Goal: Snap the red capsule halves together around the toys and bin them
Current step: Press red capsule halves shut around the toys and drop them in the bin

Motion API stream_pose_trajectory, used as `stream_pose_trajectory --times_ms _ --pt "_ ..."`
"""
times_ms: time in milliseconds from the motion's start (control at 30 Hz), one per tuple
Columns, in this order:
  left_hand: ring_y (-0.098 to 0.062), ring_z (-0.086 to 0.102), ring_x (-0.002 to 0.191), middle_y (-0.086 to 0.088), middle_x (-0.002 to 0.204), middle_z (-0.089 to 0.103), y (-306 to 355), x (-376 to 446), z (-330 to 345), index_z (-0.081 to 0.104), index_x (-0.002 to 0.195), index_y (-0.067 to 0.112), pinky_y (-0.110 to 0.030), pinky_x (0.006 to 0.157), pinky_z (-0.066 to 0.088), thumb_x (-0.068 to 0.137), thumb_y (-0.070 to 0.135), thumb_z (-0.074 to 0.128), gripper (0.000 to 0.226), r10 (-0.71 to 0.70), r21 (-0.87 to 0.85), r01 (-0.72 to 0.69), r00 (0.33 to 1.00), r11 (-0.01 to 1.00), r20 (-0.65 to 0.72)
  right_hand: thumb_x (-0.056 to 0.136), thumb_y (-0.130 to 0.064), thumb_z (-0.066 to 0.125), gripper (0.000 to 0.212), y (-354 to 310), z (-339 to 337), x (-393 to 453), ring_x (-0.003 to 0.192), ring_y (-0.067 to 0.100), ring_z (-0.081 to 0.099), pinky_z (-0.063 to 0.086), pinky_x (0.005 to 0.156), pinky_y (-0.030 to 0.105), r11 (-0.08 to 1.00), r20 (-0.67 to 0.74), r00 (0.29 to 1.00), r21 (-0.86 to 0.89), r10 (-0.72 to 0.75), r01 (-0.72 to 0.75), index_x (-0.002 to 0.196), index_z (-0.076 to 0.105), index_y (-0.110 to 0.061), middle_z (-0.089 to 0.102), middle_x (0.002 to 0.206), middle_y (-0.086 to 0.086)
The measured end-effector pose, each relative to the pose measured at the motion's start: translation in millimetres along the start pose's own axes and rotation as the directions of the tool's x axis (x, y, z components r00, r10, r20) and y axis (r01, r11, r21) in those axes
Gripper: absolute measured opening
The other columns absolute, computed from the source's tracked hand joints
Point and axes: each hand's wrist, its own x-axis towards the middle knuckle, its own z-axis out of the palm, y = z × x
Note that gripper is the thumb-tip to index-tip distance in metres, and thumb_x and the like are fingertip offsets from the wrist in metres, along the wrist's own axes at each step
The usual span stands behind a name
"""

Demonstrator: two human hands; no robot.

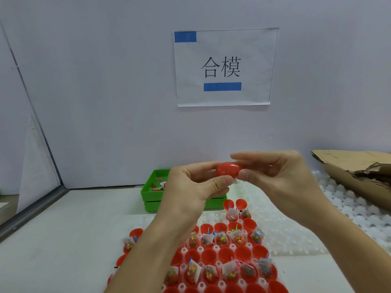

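While raised above tray [292,240], red capsule [228,169] pinched between left hand [194,187], right hand [281,174].

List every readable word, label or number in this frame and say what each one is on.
"合模": large black characters on the white paper sign taped to the back wall, between two plain blue bars.
Small tag among the toys in the green tray: too small to read.
Toy packets in the red capsule halves: print too blurred to read.

Your left hand [196,182] and right hand [273,172] are raised in front of you, fingertips meeting at the middle. Each hand pinches one end of the red capsule [228,169] between thumb and curled fingers. Both forearms rise from the lower edge, angled inward toward each other.
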Motion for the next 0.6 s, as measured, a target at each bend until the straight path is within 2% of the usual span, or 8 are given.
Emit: stream_pose_trajectory --times_ms 100,200,300,467,600 --pt "-0.009 0.074 0.076 0.005 0.081 0.078 1.9 -2.3 2.9 0.079 0.089 0.026 -0.012 0.064 0.054 0.074 0.009 0.079 0.023 0.097 0.102 -0.093 0.995 0.99 -0.031 0.075 0.003 0.078 0.029 -2.9 -0.5 0.6 0.078 0.009 0.075 0.058 0.073 0.018 1.0 -0.025 0.999 -0.016 -0.021 0.02 0.086 0.078 -0.024 0.078 0.082 -0.008" --pt "0.0 0.07 0.066 0.017 0.068 0.073 1.0 -3.0 7.3 0.075 0.08 0.034 -0.006 0.056 0.049 0.081 -0.002 0.075 0.037 0.207 0.298 -0.182 0.977 0.937 -0.051 0.075 0.011 0.077 0.036 -3.3 1.5 0.2 0.068 0.014 0.074 0.06 0.063 0.022 0.998 -0.054 0.997 -0.041 -0.057 0.055 0.076 0.078 -0.025 0.077 0.074 -0.003" --pt "0.005 0.066 0.063 0.012 0.065 0.067 -1.0 -4.1 8.4 0.078 0.084 0.02 -0.005 0.054 0.047 0.084 -0.014 0.066 0.036 0.278 0.388 -0.251 0.96 0.887 -0.015 0.073 0.014 0.077 0.042 -3.8 2.8 -0.7 0.069 0.016 0.074 0.062 0.069 0.032 0.993 -0.069 0.995 -0.098 -0.077 0.07 0.071 0.078 -0.028 0.076 0.072 -0.004" --pt "0.012 0.065 0.069 0.0 0.073 0.067 -3.2 -4.9 10.7 0.079 0.09 0.008 -0.005 0.055 0.048 0.084 -0.016 0.066 0.028 0.355 0.487 -0.32 0.935 0.812 0.023 0.071 0.016 0.077 0.039 -1.6 3.6 -1.5 0.072 0.024 0.074 0.061 0.076 0.049 0.995 -0.09 0.994 -0.086 -0.063 0.055 0.069 0.078 -0.023 0.076 0.072 0.003" --pt "0.014 0.064 0.067 -0.005 0.071 0.066 -3.4 -5.1 13.0 0.079 0.086 0.007 -0.007 0.055 0.049 0.082 -0.015 0.067 0.025 0.413 0.547 -0.354 0.911 0.759 0.016 0.072 0.017 0.076 0.042 -2.5 3.6 -1.2 0.073 0.023 0.073 0.062 0.076 0.047 0.993 -0.091 0.993 -0.09 -0.079 0.07 0.069 0.078 -0.025 0.075 0.071 0.001"
